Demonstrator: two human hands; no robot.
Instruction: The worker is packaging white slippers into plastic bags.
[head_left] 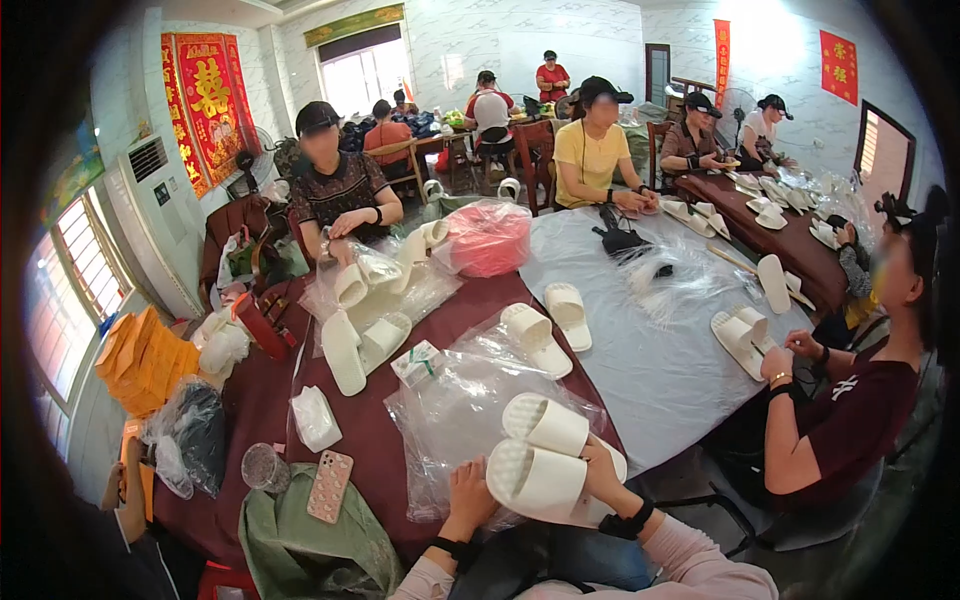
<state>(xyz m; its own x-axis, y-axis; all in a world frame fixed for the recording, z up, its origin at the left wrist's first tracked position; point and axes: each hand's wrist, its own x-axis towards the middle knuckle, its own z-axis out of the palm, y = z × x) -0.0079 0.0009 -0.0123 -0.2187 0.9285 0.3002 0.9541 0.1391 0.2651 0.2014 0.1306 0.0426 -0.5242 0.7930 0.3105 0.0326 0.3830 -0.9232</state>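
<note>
Two white slippers (540, 480) with textured straps are held together in front of me, soles tilted. My right hand (601, 468) grips them from the right side, its fingers partly hidden behind the straps. At their left, my left hand (470, 494) has its fingers curled at the near edge of a clear plastic bag (440, 440), close beside the slippers' edge. That bag lies flat on the dark red tablecloth, partly beneath the slippers. Beyond it rests another white slipper (538, 340), with one more slipper (568, 317) to its right on the pale sheet.
Bagged slippers (362, 345), a small box (416, 362), a white packet (316, 418), a phone (329, 487) and a clear cup (264, 468) lie leftward. A red bundle (487, 238) sits at the far side. Co-workers sit around, one handling slippers (745, 340) at right.
</note>
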